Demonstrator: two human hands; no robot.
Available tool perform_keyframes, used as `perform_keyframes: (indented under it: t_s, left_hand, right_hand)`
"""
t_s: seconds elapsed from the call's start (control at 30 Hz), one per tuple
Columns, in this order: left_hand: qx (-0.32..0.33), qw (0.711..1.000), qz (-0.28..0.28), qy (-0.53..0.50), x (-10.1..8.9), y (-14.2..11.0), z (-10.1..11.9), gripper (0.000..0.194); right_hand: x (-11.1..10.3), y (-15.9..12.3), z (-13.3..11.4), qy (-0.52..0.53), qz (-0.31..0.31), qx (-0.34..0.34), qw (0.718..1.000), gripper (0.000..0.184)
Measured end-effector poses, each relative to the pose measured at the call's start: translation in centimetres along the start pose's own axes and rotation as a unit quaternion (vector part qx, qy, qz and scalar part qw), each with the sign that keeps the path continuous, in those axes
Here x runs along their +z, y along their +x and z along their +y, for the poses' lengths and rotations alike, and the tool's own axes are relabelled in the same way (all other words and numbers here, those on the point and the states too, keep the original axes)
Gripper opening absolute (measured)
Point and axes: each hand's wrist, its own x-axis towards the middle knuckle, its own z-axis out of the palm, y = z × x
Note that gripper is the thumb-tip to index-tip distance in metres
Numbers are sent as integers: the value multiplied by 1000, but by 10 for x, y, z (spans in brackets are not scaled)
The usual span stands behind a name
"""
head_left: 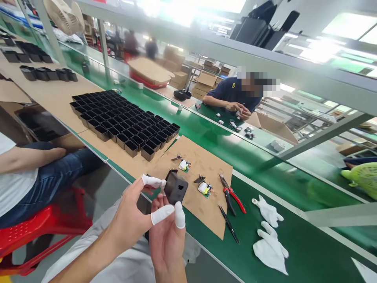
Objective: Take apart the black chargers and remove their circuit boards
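A black plastic housing (177, 190) with a small cutout in its end is held up above the bench edge, tilted. My left hand (134, 212) grips it from the left, with white finger cots on thumb and index finger. From below, my right hand (166, 236) holds the same housing, a white cot on its thumb; some fingertips are hidden behind the part. Just beyond, on brown cardboard (216, 212), lie two small circuit boards, one farther (184, 166) and one nearer (205, 189), each with black pieces beside it.
Red-handled pliers (232, 196), black tweezers (229, 224) and white gloves (269, 247) lie to the right. Rows of black housings (123, 122) stand at left. A co-worker (235, 96) works across the green bench; another person sits at left near a red stool (70, 220).
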Motion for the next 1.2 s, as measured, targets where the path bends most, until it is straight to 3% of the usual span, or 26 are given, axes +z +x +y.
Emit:
perform_keyframes:
  t_s: [0.23, 0.47, 0.6, 0.73, 0.9, 1.03, 1.2]
  left_hand:
    - [-33, 997, -6, -64, -10, 8, 13, 41]
    - [-84, 984, -34, -153, -21, 18, 7, 45]
    - [-97, 974, -27, -205, -28, 22, 2, 44]
    - [-130, 954, -14, -270, -33, 21, 1, 49]
    - [-163, 941, -15, -295, -36, 17, -4, 52]
    - [-168, 946, -21, -277, -38, 18, -12, 55]
    - [-179, 948, -34, -261, -26, 24, -24, 57]
  right_hand:
    - [20, -12, -12, -25, -92, 35, 995, 66]
    - [30, -8, -4, -43, -92, 45, 994, 76]
    - [37, -8, 5, -64, -103, -5, 993, 64]
    - [37, -5, 15, -138, -77, -115, 981, 64]
    - [5, 6, 6, -273, 33, -270, 923, 48]
    - [-35, 16, -17, -330, 147, -319, 876, 41]
    - [-71, 14, -28, -355, 213, -343, 843, 42]
